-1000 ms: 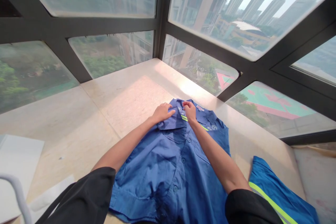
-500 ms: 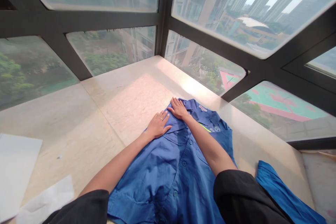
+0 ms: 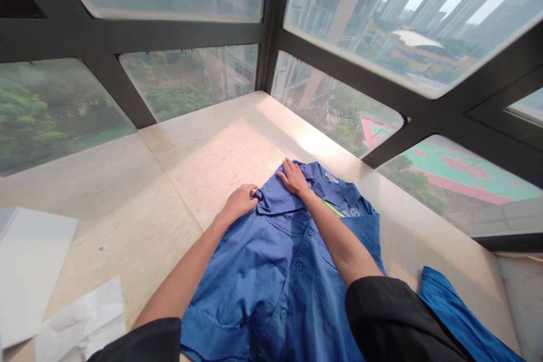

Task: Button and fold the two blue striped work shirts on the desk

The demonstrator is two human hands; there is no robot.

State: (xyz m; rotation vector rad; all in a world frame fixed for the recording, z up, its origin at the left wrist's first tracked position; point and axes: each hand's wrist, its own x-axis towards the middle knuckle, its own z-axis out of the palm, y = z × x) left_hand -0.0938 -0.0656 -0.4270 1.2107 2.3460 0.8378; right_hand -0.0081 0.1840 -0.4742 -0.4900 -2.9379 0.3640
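Observation:
A blue button-front work shirt (image 3: pixel 271 271) lies spread on the pale stone sill, its collar toward the window corner. My left hand (image 3: pixel 241 202) pinches the edge of the folded sleeve at the shirt's left side, fingers curled round the cloth. Flat on the shoulder beside the collar rests my right hand (image 3: pixel 293 178), its fingers stretched out. My right forearm crosses over the chest and hides part of it. A yellow-green stripe and a pale gear emblem show near the collar.
Another blue cloth piece (image 3: pixel 458 311) lies at the lower right, partly behind my dark sleeve. At the left are a white flat box (image 3: pixel 38 266) and a crumpled white paper (image 3: pixel 85 319). Dark window frames (image 3: pixel 271 28) bound the stone sill (image 3: pixel 169 181).
My left hand has slid left from lying flat on the folded sleeve to its edge and closed on the cloth. My right hand stays on the shoulder. The view has shifted slightly.

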